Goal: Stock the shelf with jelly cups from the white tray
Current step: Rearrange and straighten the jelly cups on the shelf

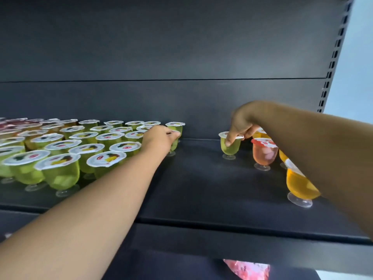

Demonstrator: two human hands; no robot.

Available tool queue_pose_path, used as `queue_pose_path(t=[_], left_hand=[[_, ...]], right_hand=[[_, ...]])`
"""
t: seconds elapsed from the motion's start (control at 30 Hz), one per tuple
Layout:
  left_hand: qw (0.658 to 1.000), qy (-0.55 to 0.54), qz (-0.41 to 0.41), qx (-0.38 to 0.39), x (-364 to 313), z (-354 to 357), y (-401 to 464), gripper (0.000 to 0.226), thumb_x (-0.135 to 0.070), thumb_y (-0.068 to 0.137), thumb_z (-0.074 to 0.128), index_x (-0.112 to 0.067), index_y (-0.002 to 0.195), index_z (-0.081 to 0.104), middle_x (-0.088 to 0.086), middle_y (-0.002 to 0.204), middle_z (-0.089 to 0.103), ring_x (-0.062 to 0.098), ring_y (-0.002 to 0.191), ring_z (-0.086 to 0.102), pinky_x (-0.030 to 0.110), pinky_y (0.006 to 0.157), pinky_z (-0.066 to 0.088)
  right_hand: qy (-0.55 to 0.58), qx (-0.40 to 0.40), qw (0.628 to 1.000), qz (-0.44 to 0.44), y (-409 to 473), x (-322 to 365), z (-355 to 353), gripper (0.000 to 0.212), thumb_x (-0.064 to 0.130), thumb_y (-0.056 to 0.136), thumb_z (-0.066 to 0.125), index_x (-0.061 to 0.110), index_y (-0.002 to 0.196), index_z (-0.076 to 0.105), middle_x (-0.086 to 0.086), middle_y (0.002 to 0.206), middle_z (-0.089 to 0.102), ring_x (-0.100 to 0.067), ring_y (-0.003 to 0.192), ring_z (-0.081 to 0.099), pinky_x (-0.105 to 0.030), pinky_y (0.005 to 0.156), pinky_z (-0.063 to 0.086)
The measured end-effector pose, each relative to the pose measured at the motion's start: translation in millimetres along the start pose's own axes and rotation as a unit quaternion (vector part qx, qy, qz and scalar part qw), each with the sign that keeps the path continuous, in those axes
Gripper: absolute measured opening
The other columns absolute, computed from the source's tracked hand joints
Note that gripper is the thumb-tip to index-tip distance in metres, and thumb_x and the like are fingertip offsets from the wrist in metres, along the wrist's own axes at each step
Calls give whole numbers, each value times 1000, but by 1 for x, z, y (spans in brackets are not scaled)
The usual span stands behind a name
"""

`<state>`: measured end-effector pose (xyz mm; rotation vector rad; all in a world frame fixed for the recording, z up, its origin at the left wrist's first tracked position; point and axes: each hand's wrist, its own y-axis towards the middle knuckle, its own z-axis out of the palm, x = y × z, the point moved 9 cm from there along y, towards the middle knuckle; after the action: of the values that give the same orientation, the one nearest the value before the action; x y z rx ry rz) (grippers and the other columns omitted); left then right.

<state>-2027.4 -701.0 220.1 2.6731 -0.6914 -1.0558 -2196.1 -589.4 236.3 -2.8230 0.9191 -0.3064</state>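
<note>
Several green jelly cups (60,170) with white lids stand in rows on the left of the black shelf (197,182). My left hand (159,138) grips a green cup (174,145) at the right end of those rows, its foot on the shelf. My right hand (240,124) pinches the lid rim of a lone green cup (230,147) standing further right. A pink cup (263,153) and an orange cup (298,186) stand beside my right forearm. The white tray is out of view.
The shelf's dark back panel (161,57) rises behind the cups, with a slotted upright (333,57) at the right. Red-lidded cups (12,123) sit at the far back left. A pink packet (248,269) shows below the shelf's front edge.
</note>
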Motion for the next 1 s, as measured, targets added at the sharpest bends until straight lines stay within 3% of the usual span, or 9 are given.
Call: queue_pose_path(t=[0.23,0.37,0.47,0.6,0.7,0.77,0.83,0.93,1.0], left_hand=[[999,-37,-15,-12,-5,14,11,32,-30,96,46,-12,117,62,11,117,64,26,105,60,17,59,28],[1000,9,-9,-1,-3,20,15,41,-35,98,40,-9,127,54,15,124,59,30,115,53,27,84,38],[999,40,-16,25,-5,20,9,54,-39,99,33,-13,146,26,17,141,43,33,130,38,34,100,32],[997,12,-41,62,-14,7,-19,64,-40,99,29,-13,149,0,15,150,28,34,134,32,38,104,30],[997,55,14,60,-21,-7,-63,61,-43,99,23,-8,148,9,19,140,42,34,128,40,40,99,34],[987,125,81,55,-17,-15,-100,57,-46,98,20,-9,142,26,17,125,55,34,118,50,40,92,40],[976,168,126,63,-6,-21,-129,58,-49,97,20,-13,141,31,11,132,53,28,122,48,36,95,39],[972,163,155,72,8,-28,-148,60,-54,94,26,-19,141,36,-2,144,42,16,132,38,26,101,32],[973,162,157,56,11,-29,-149,58,-58,91,31,-19,125,55,-2,129,55,16,122,47,27,92,38]], right_hand=[[-31,4,996,-80,-19,47,12,47,32,80,71,2,113,56,-13,112,58,-21,92,56,-34,96,49],[-29,-7,994,-102,-27,49,12,32,29,81,70,6,95,54,-10,93,54,-19,75,54,-26,76,51],[-19,-22,994,-102,-32,48,11,30,29,82,69,7,74,51,-3,72,50,-11,59,47,-18,53,43],[-41,-79,990,-106,-42,44,11,35,35,84,64,5,71,54,-3,61,47,-17,55,44,-23,49,31],[-4,-131,983,-127,-48,43,17,34,31,88,58,0,102,63,-11,87,55,-25,80,49,-27,59,35],[55,-169,975,-135,-50,44,20,35,27,88,60,3,114,61,-13,106,60,-27,98,54,-29,77,42],[112,-191,965,-141,-51,48,22,38,26,86,64,7,118,61,-11,117,61,-25,109,54,-28,87,41],[162,-193,955,-159,-46,66,28,39,27,84,66,11,119,61,-7,109,61,-20,102,54,-23,71,39],[187,-196,947,-174,-42,83,32,40,27,84,67,11,120,61,-5,107,59,-18,100,52,-22,69,35]])
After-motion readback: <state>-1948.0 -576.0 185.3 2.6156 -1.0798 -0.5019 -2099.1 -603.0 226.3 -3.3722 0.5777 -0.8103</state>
